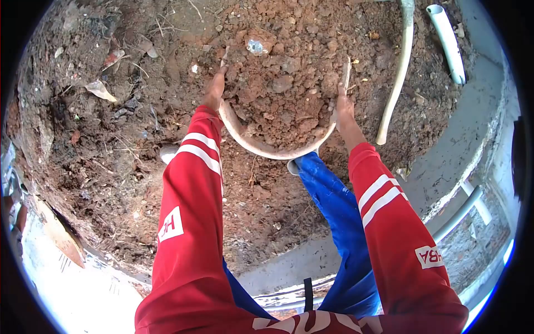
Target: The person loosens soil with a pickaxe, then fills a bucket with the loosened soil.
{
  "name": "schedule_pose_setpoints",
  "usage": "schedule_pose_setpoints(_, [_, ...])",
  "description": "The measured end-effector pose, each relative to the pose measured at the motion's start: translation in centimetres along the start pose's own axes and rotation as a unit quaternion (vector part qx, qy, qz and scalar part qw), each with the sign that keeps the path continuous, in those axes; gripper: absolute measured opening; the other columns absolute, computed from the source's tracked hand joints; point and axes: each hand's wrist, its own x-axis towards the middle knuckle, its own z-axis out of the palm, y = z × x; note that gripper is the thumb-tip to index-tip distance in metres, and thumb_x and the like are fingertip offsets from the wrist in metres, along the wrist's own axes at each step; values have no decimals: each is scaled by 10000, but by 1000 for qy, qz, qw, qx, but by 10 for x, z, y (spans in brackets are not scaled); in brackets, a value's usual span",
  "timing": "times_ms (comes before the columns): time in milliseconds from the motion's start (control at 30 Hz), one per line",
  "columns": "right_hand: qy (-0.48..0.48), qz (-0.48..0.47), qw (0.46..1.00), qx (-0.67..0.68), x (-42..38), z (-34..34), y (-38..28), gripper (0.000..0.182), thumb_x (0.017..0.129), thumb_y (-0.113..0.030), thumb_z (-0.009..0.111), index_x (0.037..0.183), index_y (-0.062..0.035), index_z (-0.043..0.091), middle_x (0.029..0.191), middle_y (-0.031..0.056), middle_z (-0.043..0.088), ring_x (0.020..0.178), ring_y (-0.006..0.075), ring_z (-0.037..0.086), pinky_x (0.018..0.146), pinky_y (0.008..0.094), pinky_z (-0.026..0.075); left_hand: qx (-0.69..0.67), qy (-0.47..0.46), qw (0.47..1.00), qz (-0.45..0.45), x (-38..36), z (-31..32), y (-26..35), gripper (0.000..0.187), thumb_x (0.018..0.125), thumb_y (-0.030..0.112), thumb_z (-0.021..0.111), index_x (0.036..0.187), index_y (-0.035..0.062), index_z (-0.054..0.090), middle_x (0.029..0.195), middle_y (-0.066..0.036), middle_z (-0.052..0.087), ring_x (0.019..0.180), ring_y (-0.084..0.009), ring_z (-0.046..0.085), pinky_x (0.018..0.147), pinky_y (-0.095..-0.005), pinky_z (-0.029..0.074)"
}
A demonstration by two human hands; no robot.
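Observation:
A round pan [267, 151] with a pale rim holds reddish-brown soil [278, 94] in lumps. Its far edge cannot be told apart from the ground. My left hand [215, 89] is closed on the rim at the left side. On the right side, my right hand [345, 108] grips the rim, its fingers partly hidden. Both red sleeves reach forward from below. A greyish stone or shard [256, 47] lies on the soil toward the far side.
To the right lies a long wooden handle [397, 83], with a pale pipe [446, 42] beyond it. A curved grey concrete edge [445, 161] runs along the right. Dry leaves [100, 91] lie on the dirt at left. My blue-trousered leg is just below the pan.

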Motion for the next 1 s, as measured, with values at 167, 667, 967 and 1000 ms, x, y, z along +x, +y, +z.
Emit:
schedule_pose_setpoints(167, [-63,17,998,15,-38,-9,10,752,819,-753,574,1065,-44,617,764,47,532,663,183,494,598,358,429,144,46,988,39,-63,8,4,850,902,682,392,1440,30,469,1518,-300,347,1407,-416,353,1158,-454,272])
schedule_pose_setpoints(667, [-97,9,992,84,-423,-38,-62,592,916,-575,582,1169,-40,563,847,29,528,724,144,554,622,318,461,-68,263,962,-22,-393,-191,-41,604,789,435,727,1136,-54,652,1032,-242,688,971,-342,663,880,-392,496])
schedule_pose_setpoints(967, [-340,-59,933,103,-697,86,-152,437,960,-529,556,965,-94,521,845,-2,467,778,115,473,698,278,398,-77,436,895,55,-501,-508,34,557,795,448,725,1048,-47,675,1039,-257,671,1022,-371,651,905,-412,485])
schedule_pose_setpoints(1000, [-354,-73,928,86,-711,105,-152,441,965,-525,550,965,-87,498,837,5,447,791,130,462,720,302,401,-40,447,890,80,-491,-548,39,550,805,459,702,1052,-31,683,1065,-269,672,1029,-395,648,907,-427,486])
